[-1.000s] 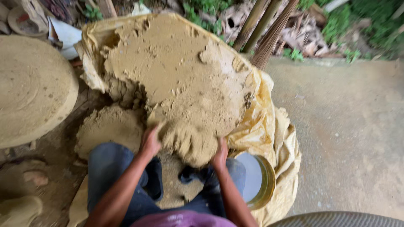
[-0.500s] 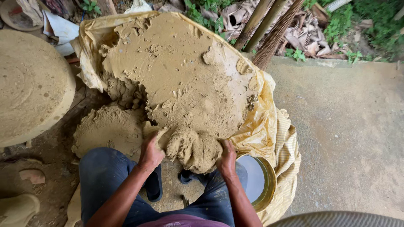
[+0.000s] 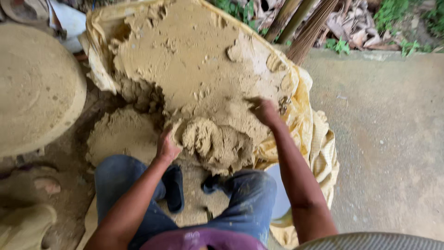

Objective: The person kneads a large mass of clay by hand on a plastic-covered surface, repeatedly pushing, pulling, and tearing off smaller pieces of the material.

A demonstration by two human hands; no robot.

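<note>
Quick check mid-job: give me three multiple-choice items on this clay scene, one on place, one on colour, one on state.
1. Where is the right hand?
A. on the tan clay slab
B. on the concrete floor
C. on the knee

2. What colour is the plastic sheet under the clay?
A. blue
B. yellow
C. black

3. What is the left hand doing?
A. hanging free
B. holding a broom
C. pressing against the torn-off clay lump

Right letters: A, fingers dig into the slab's surface; B, yellow folds show at the edge; C, palm sits against the lump's side.
</note>
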